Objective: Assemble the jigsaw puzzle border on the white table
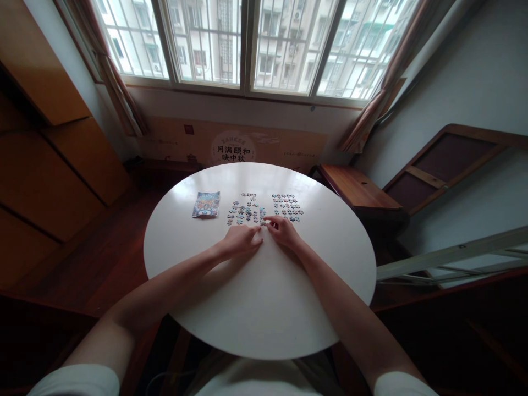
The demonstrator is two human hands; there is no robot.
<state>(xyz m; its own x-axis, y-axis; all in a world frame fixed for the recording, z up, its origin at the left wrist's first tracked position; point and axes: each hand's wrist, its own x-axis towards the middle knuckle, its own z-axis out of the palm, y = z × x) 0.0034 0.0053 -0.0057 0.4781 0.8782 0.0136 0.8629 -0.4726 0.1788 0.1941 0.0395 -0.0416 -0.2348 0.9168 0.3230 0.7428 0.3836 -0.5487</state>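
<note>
Both hands meet at a short upright strip of joined jigsaw pieces [263, 213] near the middle of the white round table. My left hand [241, 240] is curled, its index fingertip at the strip's lower left edge and its thumb lower down. From the other side, my right hand [282, 231] closes its bent index finger and thumb around the strip's lower end. The fingers partly hide the pieces there. Left of the strip lie scattered jigsaw pieces [237, 211], some overlapping. On the right, more loose jigsaw pieces [285, 200] are laid out in rows.
A colourful picture packet [207, 204] lies on the left of the white table [256, 297]. Beyond the table's right edge stands a wooden stool or bench [357, 187]. A printed cardboard panel [289, 146] stands under the barred window. Orange-brown cabinets [61, 176] line the left.
</note>
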